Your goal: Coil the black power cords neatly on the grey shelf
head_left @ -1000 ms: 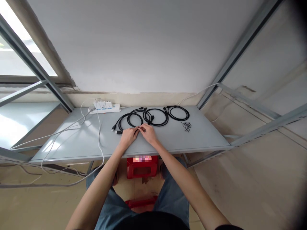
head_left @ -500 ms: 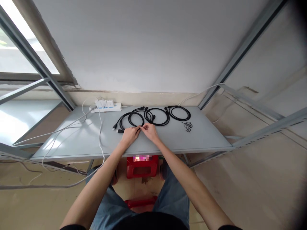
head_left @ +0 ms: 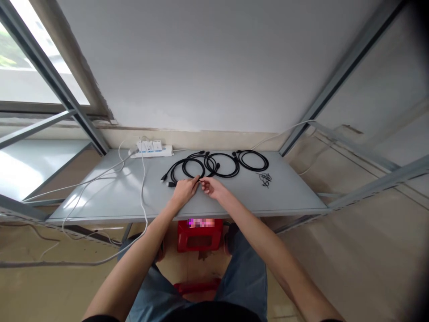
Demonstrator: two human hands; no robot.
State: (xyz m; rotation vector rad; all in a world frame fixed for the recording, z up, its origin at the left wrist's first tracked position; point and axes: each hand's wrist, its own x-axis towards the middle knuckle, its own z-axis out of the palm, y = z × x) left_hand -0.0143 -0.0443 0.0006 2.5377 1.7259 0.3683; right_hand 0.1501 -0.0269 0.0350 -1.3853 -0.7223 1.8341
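Several loops of black cable (head_left: pixel 193 160) lie coiled on the grey shelf table, with plugs at their ends. My left hand (head_left: pixel 185 191) is closed on the near edge of the left coil, its fingers pressing the black cable. Close beside its fingertips, my right hand (head_left: pixel 213 187) is closed in a pinch at a tiny dark piece at the coil's edge, too small to make out. A middle black coil (head_left: pixel 223 165) overlaps the left one. Another black coil (head_left: pixel 254 161) lies farther right, above a small tangle of thin black ties (head_left: pixel 264 180).
A white power strip (head_left: pixel 152 150) with plugs stands at the back left. White cords (head_left: pixel 145 192) run across the table's left part and over its front edge. Metal uprights (head_left: pixel 311 112) frame both sides. Under the table is a red stool (head_left: pixel 182 239).
My right hand has turned slightly, its fingers now curled lower beside the left fingertips. My left hand stays on the coil. The whole view has shifted a little.
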